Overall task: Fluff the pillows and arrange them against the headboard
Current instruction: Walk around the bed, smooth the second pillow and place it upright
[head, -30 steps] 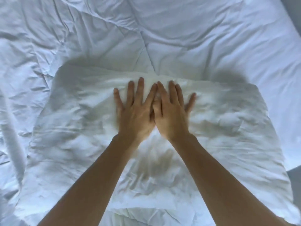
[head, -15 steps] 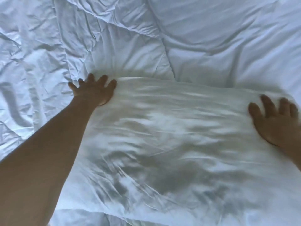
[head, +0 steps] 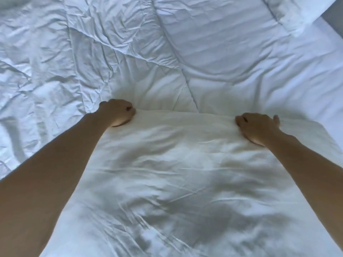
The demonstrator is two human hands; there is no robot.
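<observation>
A white pillow [head: 176,191] was laid flat on the bed right in front of the camera, filling pretty much the whole lower half of the view, its cover creased and shadowed all over. Two bare forearms were stretched out across it from the bottom corners toward its far edge. The left hand [head: 116,114] was curled into a fist at the far left corner, with the pillow's edge bunched up tight in its grip. The right hand [head: 257,127] was planted on the far edge toward the right, fingers folded down over the fabric, so the pillow looked to be held in that grip too. Beyond the pillow, a wrinkled white quilted comforter [head: 130,43] was spread over the rest of the bed. Way off at the top right, another pillow [head: 300,10] was partly seen, well apart from the first one.
</observation>
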